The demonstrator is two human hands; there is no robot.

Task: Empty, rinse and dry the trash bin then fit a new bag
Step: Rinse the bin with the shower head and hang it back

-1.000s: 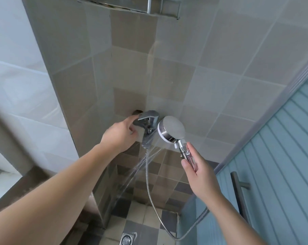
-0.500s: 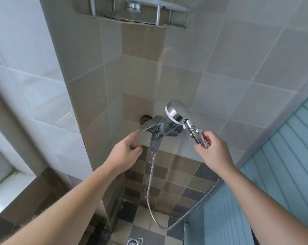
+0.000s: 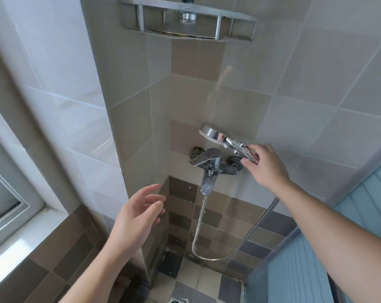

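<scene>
Right hand [image 3: 266,165] gripping shower head [image 3: 213,133], no writing

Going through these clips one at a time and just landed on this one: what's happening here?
A person stands in a tiled shower corner. Their right hand holds the chrome shower head by its handle, raised beside the wall-mounted mixer tap. The left hand hangs open in the air below the tap lever, touching nothing. No spray comes from the head. The metal hose loops down toward the floor. No trash bin is in view, so the rinsing itself cannot be judged here.
</scene>
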